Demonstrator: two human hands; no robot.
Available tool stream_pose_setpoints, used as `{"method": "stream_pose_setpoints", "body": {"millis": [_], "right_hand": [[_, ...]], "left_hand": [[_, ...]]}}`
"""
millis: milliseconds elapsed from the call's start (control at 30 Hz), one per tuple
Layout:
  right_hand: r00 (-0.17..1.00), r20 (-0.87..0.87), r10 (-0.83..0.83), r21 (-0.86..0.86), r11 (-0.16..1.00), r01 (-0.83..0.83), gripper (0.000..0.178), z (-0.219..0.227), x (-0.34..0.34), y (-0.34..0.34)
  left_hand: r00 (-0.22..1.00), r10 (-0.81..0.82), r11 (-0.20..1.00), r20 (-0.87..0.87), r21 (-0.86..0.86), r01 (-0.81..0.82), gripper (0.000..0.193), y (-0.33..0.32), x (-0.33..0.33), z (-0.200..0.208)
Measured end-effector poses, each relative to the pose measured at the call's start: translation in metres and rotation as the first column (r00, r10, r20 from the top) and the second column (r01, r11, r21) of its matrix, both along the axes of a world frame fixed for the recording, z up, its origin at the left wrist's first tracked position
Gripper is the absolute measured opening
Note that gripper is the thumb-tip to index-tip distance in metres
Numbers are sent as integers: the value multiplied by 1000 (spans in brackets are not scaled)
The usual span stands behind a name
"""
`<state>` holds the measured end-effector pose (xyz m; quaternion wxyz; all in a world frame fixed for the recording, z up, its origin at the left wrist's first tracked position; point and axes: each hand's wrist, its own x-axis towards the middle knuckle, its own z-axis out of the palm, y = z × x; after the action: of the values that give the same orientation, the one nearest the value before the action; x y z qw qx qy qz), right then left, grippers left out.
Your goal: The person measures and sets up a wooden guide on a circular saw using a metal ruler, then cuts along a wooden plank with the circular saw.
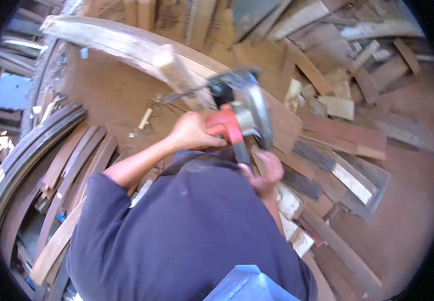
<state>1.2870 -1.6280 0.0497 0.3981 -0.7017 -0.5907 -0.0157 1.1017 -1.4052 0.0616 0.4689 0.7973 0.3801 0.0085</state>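
A circular saw (pixel 225 124) with a red body, black handle and silvery round guard is in front of my chest, somewhat blurred. My left hand (pixel 193 132) is closed on the red body from the left side. On the right, my right hand (pixel 267 173) curls around the end of the saw's black handle; part of its grip is hidden. Just beyond the saw, a short pale wooden block (pixel 176 72) slants across a long, weathered beam (pixel 111 42). The saw's front touches or overlaps the block's near end; which of these I cannot tell.
Stacked curved boards (pixel 71 165) lie at my left. Scattered offcuts (pixel 337 107) and planks (pixel 342 246) cover the floor at right. A thin cord or wire (pixel 164 103) and a small pale stick (pixel 145 118) lie on the brown ground left of the saw.
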Motion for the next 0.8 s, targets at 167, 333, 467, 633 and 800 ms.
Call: {"method": "stream_pose_setpoints", "body": {"millis": [167,333,467,633,800], "right_hand": [[943,-277,186,-119,967,-225,45,6,13,43],[762,-600,243,-365,764,-532,39,30,31,62],[754,-621,214,-384,756,-531,38,36,64,46],[798,-579,167,-505,695,-512,40,42,122,31],[838,-505,205,-588,629,-508,40,28,169,29]], "left_hand": [[967,245,906,76,-372,-200,77,-18,-19,-9],[938,328,778,116,-597,-198,70,-47,-11,-17],[852,484,561,199,-818,-128,60,-92,20,-42],[784,561,740,264,-585,-332,48,-143,63,-77],[423,900,435,109,-308,-846,42,-177,69,-157]]}}
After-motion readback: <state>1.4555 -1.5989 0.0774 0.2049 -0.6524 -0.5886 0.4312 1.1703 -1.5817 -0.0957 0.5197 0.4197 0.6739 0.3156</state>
